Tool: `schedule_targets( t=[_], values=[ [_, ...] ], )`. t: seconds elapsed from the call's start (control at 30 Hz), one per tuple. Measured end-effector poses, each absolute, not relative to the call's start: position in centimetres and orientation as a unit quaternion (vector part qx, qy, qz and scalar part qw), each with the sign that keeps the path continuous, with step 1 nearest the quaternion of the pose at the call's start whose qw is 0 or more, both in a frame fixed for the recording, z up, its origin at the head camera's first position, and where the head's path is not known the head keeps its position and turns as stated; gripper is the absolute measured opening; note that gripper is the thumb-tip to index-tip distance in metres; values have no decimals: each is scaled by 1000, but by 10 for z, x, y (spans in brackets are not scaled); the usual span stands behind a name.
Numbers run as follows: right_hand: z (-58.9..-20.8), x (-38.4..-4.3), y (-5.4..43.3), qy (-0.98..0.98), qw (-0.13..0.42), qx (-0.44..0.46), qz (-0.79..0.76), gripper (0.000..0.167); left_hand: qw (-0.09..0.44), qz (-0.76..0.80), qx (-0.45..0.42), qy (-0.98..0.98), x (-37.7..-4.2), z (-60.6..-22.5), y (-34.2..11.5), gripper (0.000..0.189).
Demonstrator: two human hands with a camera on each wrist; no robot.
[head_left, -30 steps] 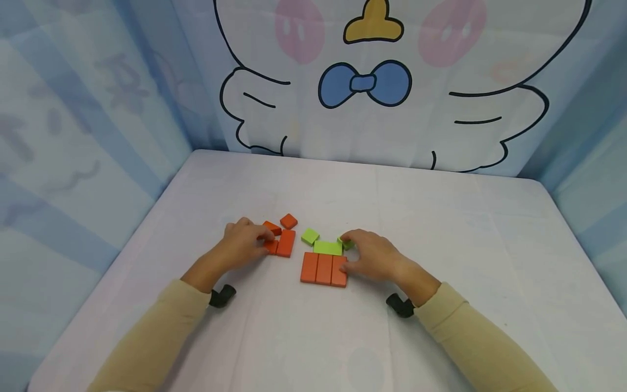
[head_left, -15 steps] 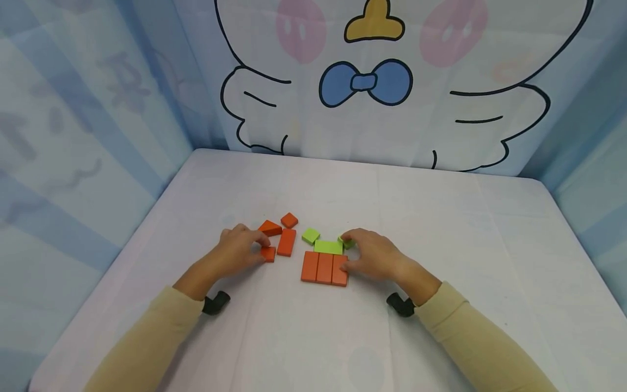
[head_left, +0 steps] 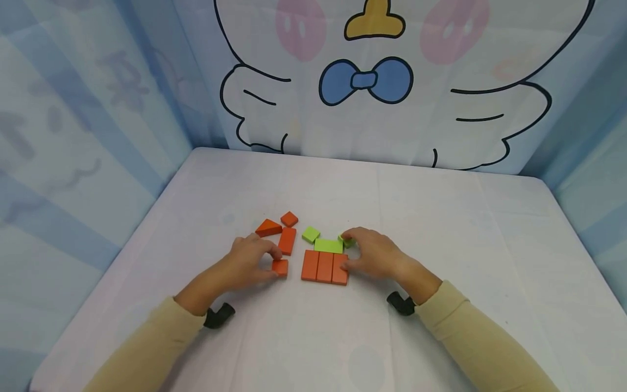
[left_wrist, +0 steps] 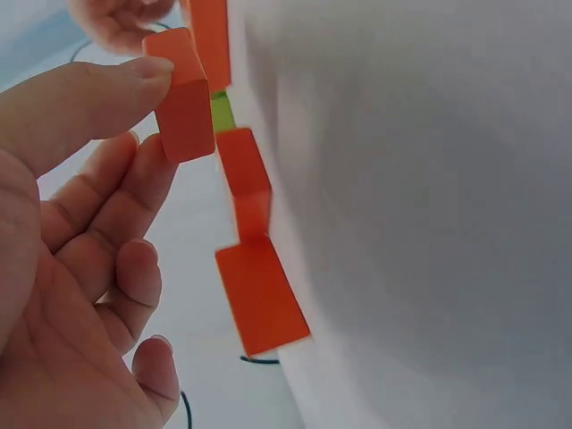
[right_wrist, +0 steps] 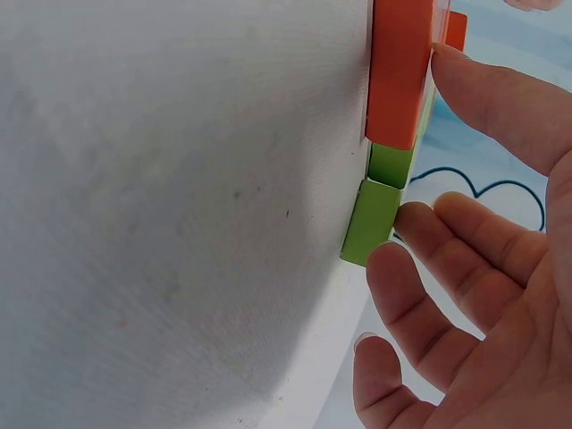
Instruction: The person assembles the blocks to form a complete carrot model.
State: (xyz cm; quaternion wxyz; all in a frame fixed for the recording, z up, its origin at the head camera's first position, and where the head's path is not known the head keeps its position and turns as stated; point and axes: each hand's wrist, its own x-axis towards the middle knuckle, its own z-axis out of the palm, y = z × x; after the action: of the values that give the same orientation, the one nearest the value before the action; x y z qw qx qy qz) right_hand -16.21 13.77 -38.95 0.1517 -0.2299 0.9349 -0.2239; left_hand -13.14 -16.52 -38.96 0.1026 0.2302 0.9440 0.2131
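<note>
Left grip (head_left: 245, 264) pinches an orange block (head_left: 280, 267), perhaps for placing. Right grip (head_left: 374, 255), spread, touches the row (head_left: 324, 267). Careful aligning seems needed next.

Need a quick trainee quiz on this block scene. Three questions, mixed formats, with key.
1. True or false: the left hand pinches a small orange block.
2. How many orange bars form the side-by-side row at the right hand?
3. In the head view, what lies just beyond that row?
A) an orange triangle
B) a green block
C) the left hand

Key: 1 true; 2 three; 3 B.
</note>
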Motion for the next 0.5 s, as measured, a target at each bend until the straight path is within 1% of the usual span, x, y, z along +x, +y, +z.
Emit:
schedule_targets(
  t=[0.23, 0.5],
  values=[
    [-389, -162, 137, 934, 153, -230, -225, 62, 102, 235, 270, 928, -122, -385, -146, 26],
    [-389, -163, 138, 933, 156, -231, -228, 62, 131, 226, 306, 916, -115, -390, -130, 26]
  ],
)
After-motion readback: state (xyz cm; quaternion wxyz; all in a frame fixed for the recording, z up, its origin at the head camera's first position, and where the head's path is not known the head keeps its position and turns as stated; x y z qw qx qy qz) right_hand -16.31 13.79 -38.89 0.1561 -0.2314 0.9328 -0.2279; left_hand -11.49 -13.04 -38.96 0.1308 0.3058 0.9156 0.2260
